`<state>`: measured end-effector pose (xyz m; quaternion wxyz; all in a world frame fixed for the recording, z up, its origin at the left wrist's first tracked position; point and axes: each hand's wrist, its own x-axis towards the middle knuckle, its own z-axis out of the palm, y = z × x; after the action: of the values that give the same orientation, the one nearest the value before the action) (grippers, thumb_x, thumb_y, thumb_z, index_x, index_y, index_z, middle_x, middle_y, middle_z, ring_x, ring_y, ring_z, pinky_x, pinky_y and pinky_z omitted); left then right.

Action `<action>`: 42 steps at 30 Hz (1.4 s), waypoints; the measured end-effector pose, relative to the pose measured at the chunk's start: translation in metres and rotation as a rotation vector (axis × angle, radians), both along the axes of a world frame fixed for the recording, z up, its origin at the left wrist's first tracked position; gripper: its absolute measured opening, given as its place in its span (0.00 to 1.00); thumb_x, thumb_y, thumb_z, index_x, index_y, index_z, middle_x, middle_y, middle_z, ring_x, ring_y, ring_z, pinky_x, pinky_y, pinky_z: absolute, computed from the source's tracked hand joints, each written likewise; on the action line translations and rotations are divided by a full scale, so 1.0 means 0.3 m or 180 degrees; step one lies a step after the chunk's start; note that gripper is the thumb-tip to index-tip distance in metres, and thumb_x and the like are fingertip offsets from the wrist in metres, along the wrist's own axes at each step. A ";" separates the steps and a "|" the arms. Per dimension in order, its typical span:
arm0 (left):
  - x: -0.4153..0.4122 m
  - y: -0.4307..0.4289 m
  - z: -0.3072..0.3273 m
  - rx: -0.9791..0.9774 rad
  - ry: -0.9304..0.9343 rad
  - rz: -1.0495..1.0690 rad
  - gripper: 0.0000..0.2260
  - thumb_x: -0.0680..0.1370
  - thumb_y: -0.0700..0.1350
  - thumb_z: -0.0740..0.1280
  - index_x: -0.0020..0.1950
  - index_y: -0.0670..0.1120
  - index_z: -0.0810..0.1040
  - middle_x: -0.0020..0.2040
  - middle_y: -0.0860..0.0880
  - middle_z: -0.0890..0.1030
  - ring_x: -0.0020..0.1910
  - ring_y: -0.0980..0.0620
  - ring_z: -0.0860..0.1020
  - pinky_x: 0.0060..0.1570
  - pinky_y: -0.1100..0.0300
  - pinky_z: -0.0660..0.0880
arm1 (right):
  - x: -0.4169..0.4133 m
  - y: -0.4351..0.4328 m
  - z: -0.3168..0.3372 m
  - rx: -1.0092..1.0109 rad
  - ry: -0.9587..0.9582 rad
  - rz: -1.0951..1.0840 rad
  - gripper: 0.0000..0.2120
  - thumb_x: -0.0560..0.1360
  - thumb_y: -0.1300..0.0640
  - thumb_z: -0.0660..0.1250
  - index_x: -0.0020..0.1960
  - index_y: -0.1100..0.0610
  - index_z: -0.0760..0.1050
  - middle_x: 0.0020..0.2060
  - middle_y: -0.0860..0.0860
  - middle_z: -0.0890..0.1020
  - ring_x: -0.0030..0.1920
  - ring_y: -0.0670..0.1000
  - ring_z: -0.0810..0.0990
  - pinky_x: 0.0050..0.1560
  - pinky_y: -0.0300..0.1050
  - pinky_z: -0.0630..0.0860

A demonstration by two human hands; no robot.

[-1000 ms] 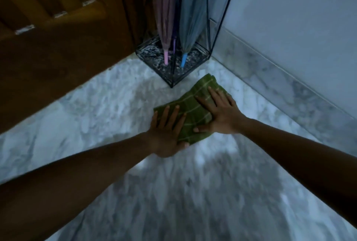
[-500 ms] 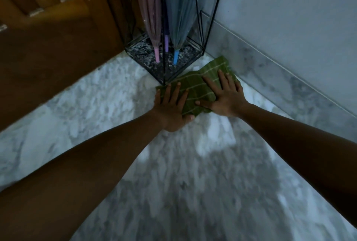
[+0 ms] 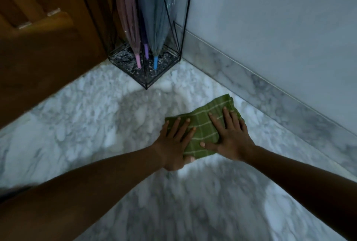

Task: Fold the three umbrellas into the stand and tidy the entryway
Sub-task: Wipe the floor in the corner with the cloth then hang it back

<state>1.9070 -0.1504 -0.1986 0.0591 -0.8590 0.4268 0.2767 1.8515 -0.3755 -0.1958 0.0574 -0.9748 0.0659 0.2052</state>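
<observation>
Head view: left hand (image 3: 173, 148) and right hand (image 3: 230, 140) press flat, fingers (image 3: 214, 122) straight, on cloth (image 3: 202, 130) near stand (image 3: 166, 62), likely wiping floor (image 3: 87, 117).

A grey-veined marble floor (image 3: 77, 124) is meeting a pale wall (image 3: 270, 18) along marble skirting (image 3: 270, 90); a wooden door (image 3: 48, 62) is standing left in dim light.

I read this as a home entryway, though the light is dim. A wire umbrella stand (image 3: 125, 60) with three furled umbrellas (image 3: 146, 28) fills the corner. A wooden door (image 3: 48, 57) is left of it, a pale wall (image 3: 270, 18) and marble skirting (image 3: 270, 90) are to its right, and marble floor (image 3: 96, 115) lies in front of it.
</observation>
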 end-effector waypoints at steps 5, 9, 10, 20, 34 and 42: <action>-0.146 0.176 -0.035 -0.0374 -0.0313 -0.0213 0.40 0.78 0.70 0.41 0.82 0.45 0.49 0.81 0.39 0.48 0.80 0.33 0.50 0.72 0.35 0.46 | -0.141 0.136 0.011 0.0024 -0.0045 0.0336 0.51 0.63 0.15 0.36 0.77 0.38 0.28 0.79 0.61 0.33 0.80 0.64 0.35 0.77 0.66 0.40; -0.198 0.338 -0.058 -0.0294 -0.0317 -0.0287 0.39 0.78 0.72 0.51 0.80 0.47 0.62 0.79 0.40 0.62 0.78 0.38 0.57 0.68 0.38 0.56 | -0.209 0.285 0.000 0.0111 -0.0134 0.0574 0.51 0.67 0.18 0.38 0.81 0.46 0.38 0.79 0.66 0.39 0.79 0.70 0.40 0.74 0.72 0.42; -0.191 0.378 -0.046 -0.0318 -0.0381 -0.0335 0.39 0.78 0.72 0.51 0.80 0.47 0.62 0.79 0.41 0.62 0.78 0.39 0.57 0.68 0.39 0.56 | -0.210 0.322 -0.002 0.0136 -0.0245 0.0593 0.50 0.69 0.18 0.41 0.82 0.47 0.42 0.79 0.67 0.42 0.79 0.71 0.44 0.73 0.73 0.44; 0.021 0.665 0.046 0.0306 -0.0256 0.0774 0.44 0.67 0.76 0.35 0.76 0.56 0.28 0.78 0.49 0.28 0.79 0.45 0.31 0.78 0.46 0.37 | 0.168 0.603 0.032 0.0323 0.0057 0.1005 0.50 0.70 0.20 0.54 0.81 0.41 0.35 0.80 0.61 0.34 0.80 0.66 0.36 0.76 0.70 0.38; 0.395 0.685 -0.002 -0.0293 -0.0602 0.1566 0.33 0.80 0.63 0.49 0.81 0.47 0.56 0.82 0.44 0.56 0.80 0.36 0.54 0.75 0.38 0.59 | 0.469 0.798 -0.013 0.0123 -0.0742 0.0641 0.33 0.77 0.34 0.59 0.80 0.41 0.57 0.74 0.60 0.61 0.72 0.67 0.60 0.67 0.61 0.61; 0.203 0.530 0.336 0.0268 0.0409 0.1892 0.16 0.82 0.49 0.61 0.68 0.45 0.74 0.61 0.42 0.78 0.57 0.41 0.79 0.53 0.51 0.74 | 0.348 0.702 0.269 0.0683 0.0753 0.0473 0.12 0.79 0.48 0.63 0.60 0.47 0.77 0.55 0.51 0.83 0.49 0.54 0.82 0.50 0.50 0.80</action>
<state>1.9679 0.0087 -0.0979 -0.0160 -0.9237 0.1478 0.3530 1.9559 -0.1649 -0.1153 0.1377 -0.9343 -0.0223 0.3280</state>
